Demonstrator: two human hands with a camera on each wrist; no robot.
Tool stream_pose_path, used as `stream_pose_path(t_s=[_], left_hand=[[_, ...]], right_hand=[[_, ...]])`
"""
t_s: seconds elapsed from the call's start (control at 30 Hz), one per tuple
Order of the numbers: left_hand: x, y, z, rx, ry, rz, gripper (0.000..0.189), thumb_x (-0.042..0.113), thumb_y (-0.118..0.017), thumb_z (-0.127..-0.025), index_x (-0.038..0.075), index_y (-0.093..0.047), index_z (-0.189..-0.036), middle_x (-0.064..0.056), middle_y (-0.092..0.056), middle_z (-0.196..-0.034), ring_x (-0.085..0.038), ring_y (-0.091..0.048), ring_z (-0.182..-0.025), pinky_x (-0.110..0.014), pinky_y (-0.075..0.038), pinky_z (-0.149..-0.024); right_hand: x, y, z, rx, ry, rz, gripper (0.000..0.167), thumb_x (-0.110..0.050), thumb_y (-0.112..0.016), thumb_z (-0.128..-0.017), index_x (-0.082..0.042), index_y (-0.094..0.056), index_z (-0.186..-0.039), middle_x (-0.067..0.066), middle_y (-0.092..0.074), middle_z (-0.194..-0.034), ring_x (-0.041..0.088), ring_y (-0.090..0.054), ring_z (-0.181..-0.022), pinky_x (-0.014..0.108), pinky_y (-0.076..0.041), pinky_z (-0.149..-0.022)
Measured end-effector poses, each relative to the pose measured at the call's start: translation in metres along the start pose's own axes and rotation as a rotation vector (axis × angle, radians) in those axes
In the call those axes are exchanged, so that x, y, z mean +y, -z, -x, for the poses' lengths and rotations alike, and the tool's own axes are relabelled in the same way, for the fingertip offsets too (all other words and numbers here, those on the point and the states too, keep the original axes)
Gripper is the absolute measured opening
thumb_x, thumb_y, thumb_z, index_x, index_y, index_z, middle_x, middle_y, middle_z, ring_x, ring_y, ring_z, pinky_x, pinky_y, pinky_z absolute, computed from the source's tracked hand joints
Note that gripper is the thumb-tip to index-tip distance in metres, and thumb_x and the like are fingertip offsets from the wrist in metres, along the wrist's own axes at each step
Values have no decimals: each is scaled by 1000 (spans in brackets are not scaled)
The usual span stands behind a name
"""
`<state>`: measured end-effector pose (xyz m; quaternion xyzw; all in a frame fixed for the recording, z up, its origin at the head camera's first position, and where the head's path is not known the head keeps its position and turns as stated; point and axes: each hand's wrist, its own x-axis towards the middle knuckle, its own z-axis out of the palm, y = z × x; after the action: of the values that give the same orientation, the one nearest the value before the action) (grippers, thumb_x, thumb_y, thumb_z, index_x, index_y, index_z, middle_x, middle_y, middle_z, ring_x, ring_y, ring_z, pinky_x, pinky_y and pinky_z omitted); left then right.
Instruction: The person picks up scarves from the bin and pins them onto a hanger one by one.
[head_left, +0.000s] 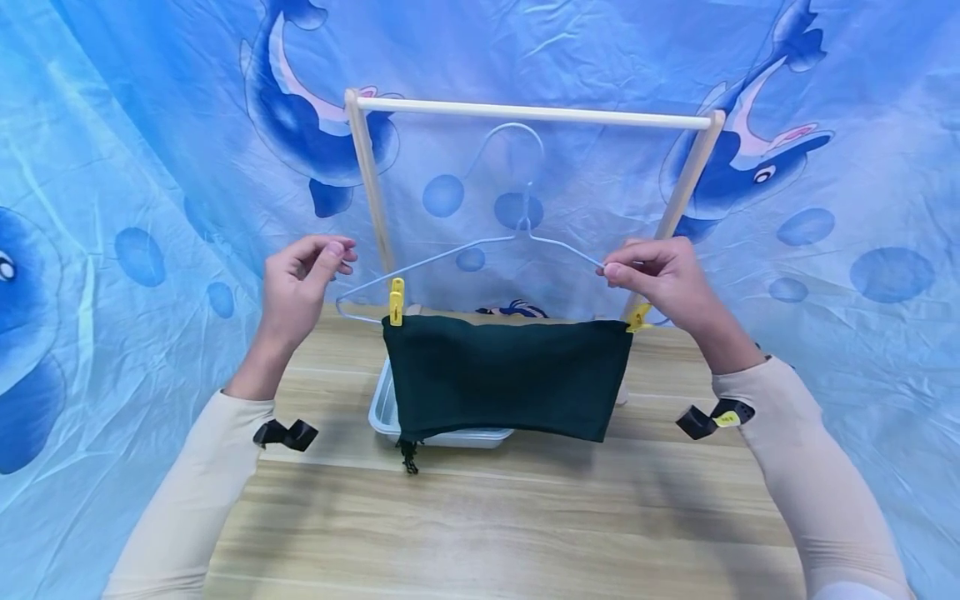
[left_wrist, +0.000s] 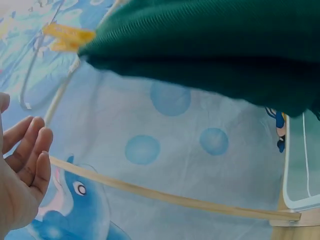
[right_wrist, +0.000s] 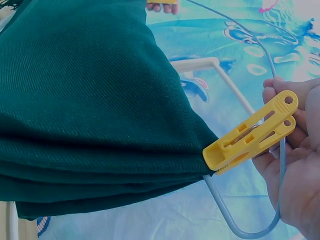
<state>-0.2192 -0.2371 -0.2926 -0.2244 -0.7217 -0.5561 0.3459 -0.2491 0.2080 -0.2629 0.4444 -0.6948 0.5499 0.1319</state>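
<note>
A dark green folded cloth [head_left: 510, 375] with a black fringe hangs from the bottom bar of a light wire hanger [head_left: 442, 256]. Yellow clothespins clip it at both ends, a left one [head_left: 396, 302] and a right one [right_wrist: 252, 132]. My right hand [head_left: 656, 275] pinches the hanger's right shoulder between thumb and fingers, holding it up over the table. Off the hanger's left end, my left hand [head_left: 303, 279] hovers with loosely bent fingers and nothing in them; the left wrist view shows its fingers [left_wrist: 30, 155] apart from the wire.
Behind the hanger stands a wooden rack with a white top rail [head_left: 532, 112]. A pale plastic tray [head_left: 382, 412] sits under the cloth on the wood-grain table [head_left: 480, 525]. Blue dolphin-print fabric [head_left: 135, 167] surrounds the table at the back and sides.
</note>
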Motion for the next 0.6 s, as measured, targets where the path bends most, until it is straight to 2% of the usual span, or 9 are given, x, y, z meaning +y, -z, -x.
stream_pose_path(t_s=[0.1,0.2,0.37,0.47,0.6], left_hand=[[-9,-1,-3,34,40,9,19,14,-63,-102,1,-74,-110,3,-74,-94,-11,-70,-81,-20,-53,-77],[-20,-3,-6,61,79,18,20,12,-67,-99,-2,-72,-113,0,-74,-98,-9,-69,-84,-18,-54,-78],[-40,-8,-10,82,149,-44,34,12,-73,-95,-2,-67,-125,-7,-72,-116,-7,-67,-98,-18,-51,-85],[-50,-11,-13,86,195,-89,45,17,-75,-94,3,-62,-135,-13,-67,-129,-10,-65,-110,-22,-51,-91],[-66,-15,-14,106,243,-125,57,22,-78,-92,5,-57,-143,-13,-63,-139,-20,-63,-122,-30,-52,-99]], right_hand=[[-5,5,5,15,-4,-6,11,12,-63,-94,13,-75,-95,10,-71,-83,15,-62,-70,20,-50,-59],[-10,11,10,29,-14,15,12,11,-64,-94,12,-75,-96,8,-71,-84,15,-61,-69,19,-49,-58],[-17,20,20,58,-37,34,10,7,-66,-95,12,-75,-95,8,-73,-86,14,-63,-70,19,-53,-63],[-20,24,26,75,-36,40,12,3,-68,-95,13,-74,-95,7,-73,-87,14,-63,-72,18,-54,-65],[-23,28,34,99,-42,34,12,3,-69,-94,14,-74,-94,7,-72,-86,13,-62,-72,17,-53,-64]])
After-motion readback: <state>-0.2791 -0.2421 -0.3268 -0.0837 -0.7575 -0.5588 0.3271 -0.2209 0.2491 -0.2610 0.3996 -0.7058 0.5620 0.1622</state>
